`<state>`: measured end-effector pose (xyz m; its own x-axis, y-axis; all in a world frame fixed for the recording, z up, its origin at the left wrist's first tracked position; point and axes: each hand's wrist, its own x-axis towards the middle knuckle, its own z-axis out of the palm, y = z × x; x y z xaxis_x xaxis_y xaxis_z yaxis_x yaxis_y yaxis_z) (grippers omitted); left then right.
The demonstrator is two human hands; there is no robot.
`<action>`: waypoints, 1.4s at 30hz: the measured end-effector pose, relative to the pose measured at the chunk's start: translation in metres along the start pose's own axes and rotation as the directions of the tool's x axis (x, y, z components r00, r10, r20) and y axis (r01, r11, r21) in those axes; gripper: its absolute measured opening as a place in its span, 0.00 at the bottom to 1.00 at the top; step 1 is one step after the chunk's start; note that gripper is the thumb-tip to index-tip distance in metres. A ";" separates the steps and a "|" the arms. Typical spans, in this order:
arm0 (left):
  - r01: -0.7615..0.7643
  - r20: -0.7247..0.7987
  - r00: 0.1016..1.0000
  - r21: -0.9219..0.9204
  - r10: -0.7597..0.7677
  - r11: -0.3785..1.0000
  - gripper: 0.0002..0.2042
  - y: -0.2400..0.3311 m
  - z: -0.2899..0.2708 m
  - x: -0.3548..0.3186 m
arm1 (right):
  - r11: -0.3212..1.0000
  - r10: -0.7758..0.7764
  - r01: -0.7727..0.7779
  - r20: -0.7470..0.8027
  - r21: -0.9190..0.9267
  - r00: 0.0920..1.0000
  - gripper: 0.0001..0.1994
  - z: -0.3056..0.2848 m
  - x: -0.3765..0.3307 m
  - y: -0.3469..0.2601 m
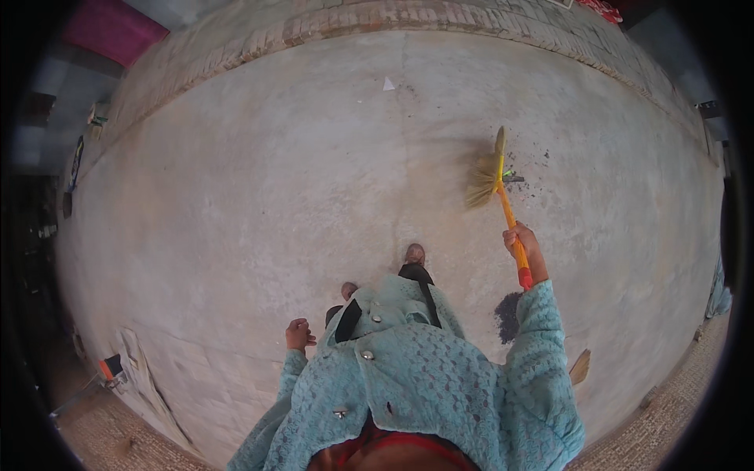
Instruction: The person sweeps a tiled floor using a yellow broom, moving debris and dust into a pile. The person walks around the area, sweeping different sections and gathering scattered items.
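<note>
My right hand (528, 245) is wrapped round the orange handle of a broom (506, 206), near its red end. The broom's straw-coloured bristles (481, 180) fan out to the left on the concrete floor. Beside the broom head, on its right, lie scattered dark bits of debris (534, 187) and a short dark strip (513, 179) with something green next to it. A heap of dark grit (509, 315) lies near my right forearm, partly covered by the sleeve. My left hand (300, 335) hangs by my side with its fingers curled in and nothing seen in them.
A low brick edge (393, 17) runs across the far side. A white scrap (389, 83) lies on the floor ahead. Brown flat piece (580, 366) rests at my right. Sacking (145, 369) and an orange-and-black object (112, 366) are at the lower left. My shoes (415, 253) stand mid-floor.
</note>
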<state>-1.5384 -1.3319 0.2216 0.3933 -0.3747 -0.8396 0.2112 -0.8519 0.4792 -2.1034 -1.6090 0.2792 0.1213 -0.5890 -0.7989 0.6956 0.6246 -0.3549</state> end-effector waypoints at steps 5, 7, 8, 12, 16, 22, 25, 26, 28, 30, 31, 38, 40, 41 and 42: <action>0.015 -0.035 0.999 0.034 -0.014 0.999 0.11 0.007 0.016 -0.016 | 0.993 -0.108 0.110 0.069 -0.034 0.992 0.31 0.038 -0.039 -0.007; -0.003 -0.051 0.999 0.090 0.007 0.996 0.11 0.006 0.019 -0.020 | 0.996 -0.066 0.075 0.153 -0.053 0.986 0.36 0.048 -0.055 0.001; -0.019 -0.059 0.998 0.130 0.026 0.991 0.11 0.008 0.022 -0.022 | 0.998 -0.034 0.043 0.188 -0.043 0.982 0.37 0.053 -0.060 0.006; -0.007 -0.114 0.993 0.118 0.020 0.993 0.11 0.017 0.026 -0.032 | 0.987 0.148 -0.163 0.379 0.008 0.913 0.36 0.092 -0.046 0.034; -0.015 -0.117 0.993 0.093 0.026 0.996 0.10 0.026 0.027 -0.026 | 0.924 0.352 -0.380 0.465 -0.036 0.813 0.29 0.148 0.009 0.079; -0.025 -0.064 0.997 0.091 0.031 0.996 0.10 0.043 0.019 0.017 | 0.807 0.567 -0.582 0.405 -0.101 0.717 0.15 0.231 0.113 0.154; 0.004 -0.042 0.999 0.033 -0.003 0.999 0.10 0.068 0.016 0.063 | 0.799 0.572 -0.599 0.377 -0.055 0.728 0.11 0.256 0.150 0.153; 0.034 -0.034 0.999 -0.007 -0.035 0.999 0.10 0.072 0.014 0.078 | 0.826 0.535 -0.563 0.361 -0.033 0.764 0.09 0.253 0.151 0.142; 0.080 0.008 0.997 -0.138 -0.079 0.987 0.11 0.088 0.011 0.109 | 0.865 0.475 -0.500 0.271 0.030 0.837 0.07 0.242 0.151 0.110; 0.096 0.051 0.995 -0.194 -0.087 0.976 0.11 0.116 0.008 0.127 | 0.899 0.419 -0.434 0.165 0.068 0.893 0.05 0.234 0.152 0.074; 0.103 0.068 0.993 -0.181 -0.092 0.978 0.11 0.129 0.007 0.134 | 0.919 0.380 -0.389 0.126 0.062 0.916 0.05 0.231 0.153 0.054; 0.092 0.061 0.994 -0.109 -0.086 0.990 0.11 0.203 -0.001 0.173 | 0.999 -0.042 0.043 -0.034 0.027 0.999 0.22 0.255 0.128 -0.012; 0.115 0.041 0.993 -0.073 -0.113 0.991 0.11 0.216 0.001 0.173 | 0.995 -0.103 0.103 0.038 -0.006 0.994 0.30 0.285 0.095 -0.012; 0.108 0.037 0.994 -0.060 -0.106 0.992 0.11 0.222 0.004 0.174 | 0.996 -0.083 0.080 0.076 0.042 0.994 0.31 0.289 0.080 -0.008; 0.105 0.034 0.994 -0.052 -0.103 0.993 0.11 0.225 0.007 0.174 | 0.995 -0.062 0.053 0.114 0.083 0.992 0.31 0.290 0.068 -0.006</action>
<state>-1.4289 -1.5912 0.1811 0.3387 -0.2971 -0.8928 0.2971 -0.8665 0.4011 -1.8942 -1.8011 0.3680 0.1580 -0.6814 -0.7146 0.7573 0.5481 -0.3552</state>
